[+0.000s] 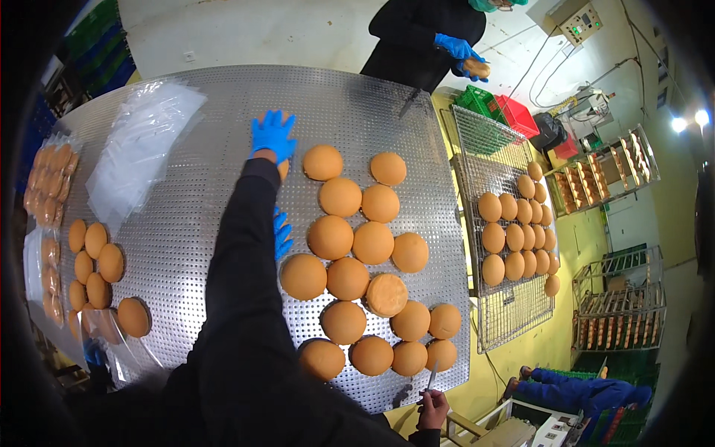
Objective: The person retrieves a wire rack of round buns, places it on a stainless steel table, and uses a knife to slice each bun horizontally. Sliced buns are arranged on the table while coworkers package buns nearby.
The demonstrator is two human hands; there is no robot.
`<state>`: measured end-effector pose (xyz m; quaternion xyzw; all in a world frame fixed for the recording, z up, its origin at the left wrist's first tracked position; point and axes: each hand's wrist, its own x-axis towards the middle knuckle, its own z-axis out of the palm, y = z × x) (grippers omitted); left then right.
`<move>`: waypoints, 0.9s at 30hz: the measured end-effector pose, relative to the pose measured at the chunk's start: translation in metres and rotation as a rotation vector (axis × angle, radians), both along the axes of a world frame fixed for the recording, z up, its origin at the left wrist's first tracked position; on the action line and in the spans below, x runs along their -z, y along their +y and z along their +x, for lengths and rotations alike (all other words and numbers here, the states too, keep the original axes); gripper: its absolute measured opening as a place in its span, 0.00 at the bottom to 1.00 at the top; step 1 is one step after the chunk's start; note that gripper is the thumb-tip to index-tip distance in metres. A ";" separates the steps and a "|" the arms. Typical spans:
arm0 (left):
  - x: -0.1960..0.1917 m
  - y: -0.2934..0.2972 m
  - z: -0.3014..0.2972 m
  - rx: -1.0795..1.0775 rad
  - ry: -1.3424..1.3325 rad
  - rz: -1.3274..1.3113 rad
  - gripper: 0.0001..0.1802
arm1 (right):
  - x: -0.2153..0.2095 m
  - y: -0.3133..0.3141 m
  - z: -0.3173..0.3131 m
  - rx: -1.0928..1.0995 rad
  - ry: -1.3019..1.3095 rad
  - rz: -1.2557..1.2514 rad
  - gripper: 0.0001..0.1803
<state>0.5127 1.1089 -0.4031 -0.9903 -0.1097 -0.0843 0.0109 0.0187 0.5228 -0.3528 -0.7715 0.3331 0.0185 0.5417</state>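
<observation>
My left hand, in a blue glove, reaches far up the perforated metal table. Its fingers are spread over a brown round bun, which shows only at the hand's edge. Nearer to me is my right hand, gloved in blue too and mostly hidden by a black sleeve. Its visible fingers are apart, beside a large bun. Several more buns stretch down the table to the right of my arms. One paler bun lies among them.
Left are clear plastic bags, bagged buns and loose buns. A co-worker's bare hand holds a knife at the lower right. Another person holds a bun opposite. Wire racks with buns stand right.
</observation>
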 end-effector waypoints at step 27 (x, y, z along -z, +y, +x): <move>0.009 0.074 -0.219 -0.446 -0.178 -0.268 0.44 | -0.007 0.001 0.012 -0.134 -0.019 0.066 0.04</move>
